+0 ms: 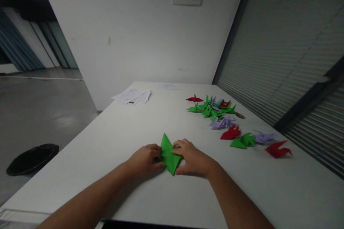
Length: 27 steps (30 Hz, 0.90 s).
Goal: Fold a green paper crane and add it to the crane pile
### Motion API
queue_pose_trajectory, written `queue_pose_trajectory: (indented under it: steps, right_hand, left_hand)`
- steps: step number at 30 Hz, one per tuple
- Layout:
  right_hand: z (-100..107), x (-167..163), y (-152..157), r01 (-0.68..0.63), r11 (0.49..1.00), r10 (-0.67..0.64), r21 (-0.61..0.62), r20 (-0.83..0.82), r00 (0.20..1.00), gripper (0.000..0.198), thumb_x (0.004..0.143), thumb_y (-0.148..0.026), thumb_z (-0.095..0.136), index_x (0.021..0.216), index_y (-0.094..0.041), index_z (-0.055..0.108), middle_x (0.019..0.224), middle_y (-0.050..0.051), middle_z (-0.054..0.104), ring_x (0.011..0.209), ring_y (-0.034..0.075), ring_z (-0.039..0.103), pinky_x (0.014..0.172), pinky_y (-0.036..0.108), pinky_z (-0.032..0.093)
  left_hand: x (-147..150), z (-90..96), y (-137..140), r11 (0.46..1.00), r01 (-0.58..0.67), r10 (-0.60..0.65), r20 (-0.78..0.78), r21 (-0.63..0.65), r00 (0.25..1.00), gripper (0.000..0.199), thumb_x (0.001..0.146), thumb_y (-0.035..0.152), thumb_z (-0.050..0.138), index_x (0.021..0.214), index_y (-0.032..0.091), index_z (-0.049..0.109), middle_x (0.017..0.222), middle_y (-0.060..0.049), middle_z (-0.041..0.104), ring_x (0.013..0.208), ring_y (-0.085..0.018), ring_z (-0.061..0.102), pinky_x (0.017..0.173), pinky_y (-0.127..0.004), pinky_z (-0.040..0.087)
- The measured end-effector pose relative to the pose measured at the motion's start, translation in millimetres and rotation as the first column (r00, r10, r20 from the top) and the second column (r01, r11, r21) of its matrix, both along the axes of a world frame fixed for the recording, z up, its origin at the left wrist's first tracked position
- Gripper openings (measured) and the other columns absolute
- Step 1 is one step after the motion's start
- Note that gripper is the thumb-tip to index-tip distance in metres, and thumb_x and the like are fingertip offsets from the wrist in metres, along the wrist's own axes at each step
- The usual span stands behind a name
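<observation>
Two hands flank one piece of folded green paper (170,155), which lies on the white table (120,128) between them, its long tips pointing away from and back toward the wearer, probably so both sides fall under the fingers. The left hand (147,158) is curled around the left edge and appears to grasp it, likely to steady it; the right hand (194,158) rests bent fingertips on the opposite side, and whether it pinches or merely presses I cannot tell. Folded paper birds (276,151) sit right of and beyond the right hand, perhaps to stay clear of the arms; loose sheets (131,96) lie far beyond the left hand, seemingly for the same reason.
</observation>
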State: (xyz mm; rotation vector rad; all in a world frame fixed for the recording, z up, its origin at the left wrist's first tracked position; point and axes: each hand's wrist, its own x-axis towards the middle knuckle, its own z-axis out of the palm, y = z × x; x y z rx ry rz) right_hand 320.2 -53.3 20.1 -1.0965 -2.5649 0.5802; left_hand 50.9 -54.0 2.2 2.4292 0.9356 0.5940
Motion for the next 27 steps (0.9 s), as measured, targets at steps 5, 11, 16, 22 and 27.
queue_pose_trajectory:
  steps: [5, 11, 16, 22, 27]
  right_hand:
    - [0.8, 1.1, 2.0, -0.033, 0.999, 0.033, 0.020, -0.006, 0.999, 0.046, 0.071, -0.043, 0.091, 0.112, -0.026, 0.079, 0.127, 0.010, 0.065, 0.121, 0.032, 0.051, 0.108, 0.048, 0.041]
    - [5.3, 1.1, 1.1, -0.050, 0.996, 0.049, 0.075, 0.012, 0.999, 0.022, 0.081, -0.033, 0.083, 0.101, -0.025, 0.080, 0.118, 0.008, 0.069, 0.115, 0.029, 0.056, 0.104, 0.046, 0.042]
    - [5.7, 1.3, -0.6, -0.060, 0.994, 0.062, 0.092, -0.017, 0.998, 0.021, 0.083, -0.019, 0.074, 0.102, -0.025, 0.080, 0.117, 0.007, 0.072, 0.114, 0.027, 0.059, 0.104, 0.045, 0.042]
    - [3.7, 3.0, 1.7, -0.100, 0.992, 0.106, 0.078, -0.071, 0.992, 0.016, 0.083, -0.019, 0.073, 0.097, -0.023, 0.080, 0.114, 0.009, 0.074, 0.111, 0.028, 0.062, 0.101, 0.043, 0.047]
    - [1.4, 0.9, 4.0, -0.097, 0.991, 0.100, 0.090, -0.036, 0.994, 0.019, 0.082, -0.013, 0.069, 0.097, -0.021, 0.078, 0.110, 0.008, 0.074, 0.107, 0.025, 0.063, 0.099, 0.038, 0.047]
  left_hand:
    - [-1.8, -4.4, 2.3, 1.000, -0.003, 0.003, 0.012, 0.007, 1.000, 0.016, 0.082, 0.037, 0.077, 0.088, 0.021, 0.077, 0.103, -0.010, 0.074, 0.100, -0.025, 0.070, 0.090, -0.031, 0.054]
    - [-1.0, -5.1, 1.9, 1.000, -0.009, 0.010, -0.008, 0.029, 1.000, 0.021, 0.081, 0.036, 0.079, 0.096, 0.021, 0.075, 0.104, -0.010, 0.073, 0.098, -0.025, 0.070, 0.087, -0.031, 0.053]
    - [-0.7, -2.0, 0.4, 0.999, -0.031, 0.032, -0.056, 0.028, 0.998, 0.025, 0.081, 0.034, 0.078, 0.102, 0.022, 0.074, 0.105, -0.009, 0.073, 0.096, -0.024, 0.069, 0.084, -0.030, 0.052]
    - [-2.0, 1.9, 1.4, 1.000, -0.025, 0.026, -0.058, 0.010, 0.998, 0.021, 0.083, 0.033, 0.076, 0.100, 0.020, 0.074, 0.104, -0.009, 0.072, 0.093, -0.023, 0.069, 0.083, -0.030, 0.052]
    - [1.1, 0.8, 0.7, 0.999, -0.033, 0.037, -0.106, 0.033, 0.994, 0.014, 0.085, 0.020, 0.067, 0.098, 0.021, 0.073, 0.104, -0.009, 0.072, 0.096, -0.023, 0.069, 0.087, -0.030, 0.052]
